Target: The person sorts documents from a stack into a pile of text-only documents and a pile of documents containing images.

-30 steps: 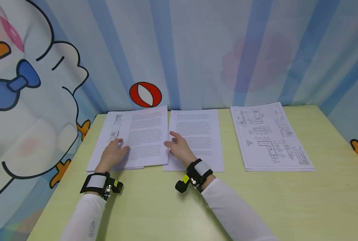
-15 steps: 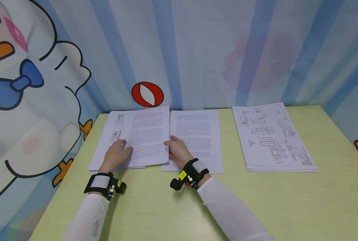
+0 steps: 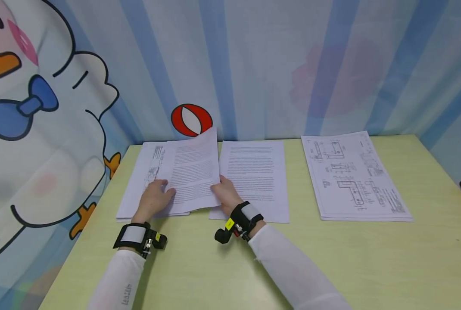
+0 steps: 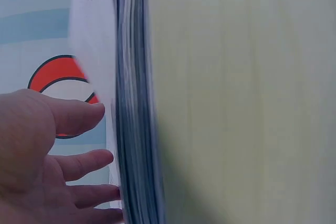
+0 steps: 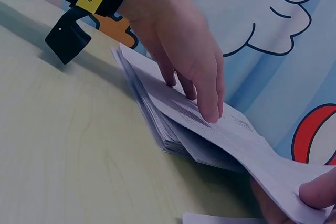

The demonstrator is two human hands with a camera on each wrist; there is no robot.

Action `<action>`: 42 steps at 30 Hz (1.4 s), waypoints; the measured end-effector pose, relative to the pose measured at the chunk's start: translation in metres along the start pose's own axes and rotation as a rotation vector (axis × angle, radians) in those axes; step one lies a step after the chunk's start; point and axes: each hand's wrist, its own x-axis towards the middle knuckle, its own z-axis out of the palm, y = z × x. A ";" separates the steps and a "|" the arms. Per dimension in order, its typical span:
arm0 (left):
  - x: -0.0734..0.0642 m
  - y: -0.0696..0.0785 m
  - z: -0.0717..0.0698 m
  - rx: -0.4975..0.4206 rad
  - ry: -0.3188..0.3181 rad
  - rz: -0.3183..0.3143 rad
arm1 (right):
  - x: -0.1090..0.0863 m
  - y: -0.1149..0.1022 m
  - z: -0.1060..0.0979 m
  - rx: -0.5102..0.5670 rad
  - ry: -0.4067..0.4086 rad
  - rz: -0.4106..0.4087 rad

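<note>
In the head view a printed sheet of paper (image 3: 193, 172) lies over the left paper stack (image 3: 135, 193), its right side lifted and bent. My right hand (image 3: 227, 194) pinches that right edge; in the right wrist view the thumb (image 5: 320, 190) lies on top and fingers are underneath. My left hand (image 3: 153, 200) rests its straight fingertips on the stack's left part, as the right wrist view shows from the side. The left wrist view shows the stack's layered front edge (image 4: 137, 98) beside that hand. A second text stack (image 3: 253, 172) lies just right of the lifted sheet.
A stack of papers with technical drawings (image 3: 354, 181) lies at the table's right. The light yellow table (image 3: 199, 267) ends at the back against a blue striped curtain (image 3: 261, 64) with cartoon prints. Both wrists wear black camera straps.
My right hand has moved slightly left and taken the sheet's right edge between thumb and fingers. That side of the sheet has risen and bent. The left hand stays on the stack.
</note>
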 end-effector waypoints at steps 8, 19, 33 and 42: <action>0.003 0.002 0.006 -0.097 0.023 -0.033 | -0.004 -0.004 -0.013 0.050 0.010 -0.017; 0.010 0.019 -0.001 -0.445 0.036 -0.095 | -0.016 -0.025 -0.039 0.159 -0.029 -0.040; -0.001 0.077 0.018 -0.806 -0.118 0.007 | -0.050 -0.045 -0.099 0.052 0.018 -0.110; -0.005 0.104 0.045 -0.582 -0.142 0.160 | -0.064 -0.045 -0.141 -0.210 0.111 -0.102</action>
